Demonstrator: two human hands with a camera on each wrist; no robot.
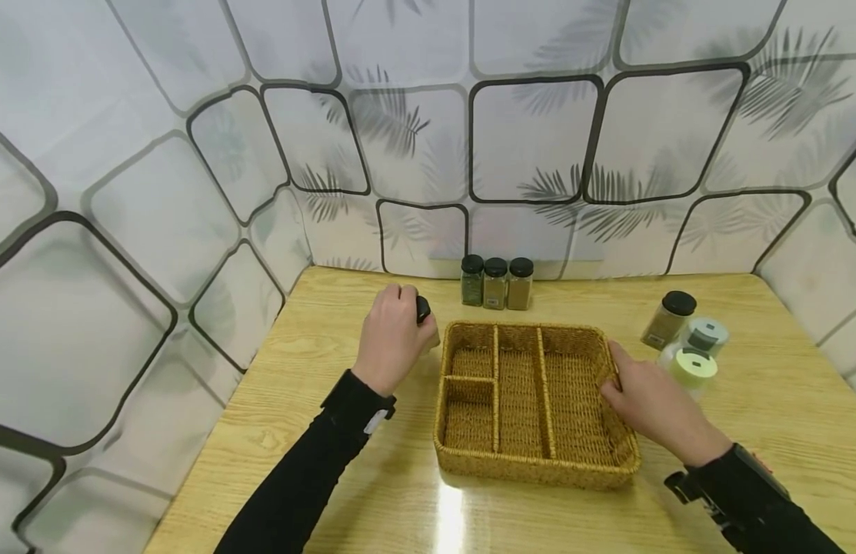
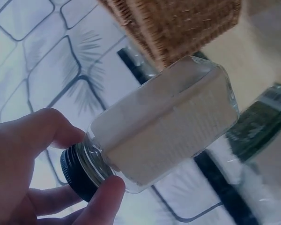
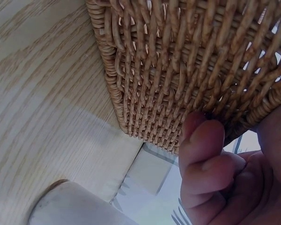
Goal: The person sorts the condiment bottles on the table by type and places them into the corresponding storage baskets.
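My left hand [image 1: 393, 335] pinches a glass spice jar [image 2: 168, 122] by its black lid and neck, left of the basket. Pale powder shows through the glass in the left wrist view, where the jar lies tilted; in the head view the hand covers most of it. A woven basket [image 1: 531, 467] with several compartments sits on the table, with nothing in them. My right hand [image 1: 656, 396] grips its right rim, thumb on the inner side. Curled fingers [image 3: 203, 145] press the outer wall in the right wrist view.
Three black-lidded spice jars [image 1: 495, 285] stand in a row behind the basket. To the right are another black-lidded jar [image 1: 666, 319], a white-lidded container [image 1: 706, 332] and a green-lidded container [image 1: 694, 368]. A patterned cloth [image 1: 414, 154] hangs along the table's back and sides.
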